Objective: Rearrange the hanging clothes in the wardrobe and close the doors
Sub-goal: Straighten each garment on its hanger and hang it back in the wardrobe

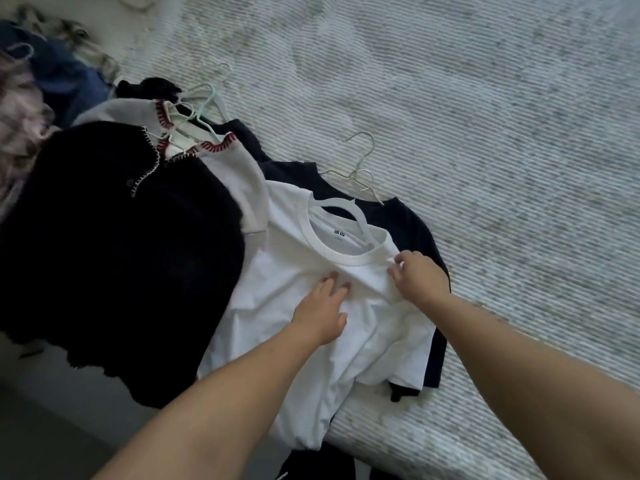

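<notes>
Head view: my left hand (320, 308) presses flat, fingers straight, on the chest of the white shirt (304, 341), which lies on the bed (485, 133) on its hanger (341, 211) over a dark shirt (412, 230), while my right hand (417, 277) pinches its shoulder beside the collar.

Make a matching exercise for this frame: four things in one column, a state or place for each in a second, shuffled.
Things:
1. white T-shirt
2. left hand
3. right hand
4. black cardigan

States:
A. pinches fabric by the collar
B. lies flat on the shirt front
C. on a white hanger, atop a dark shirt
D. leftmost, white-stitched edge

Pairs: 1-C, 2-B, 3-A, 4-D
</notes>
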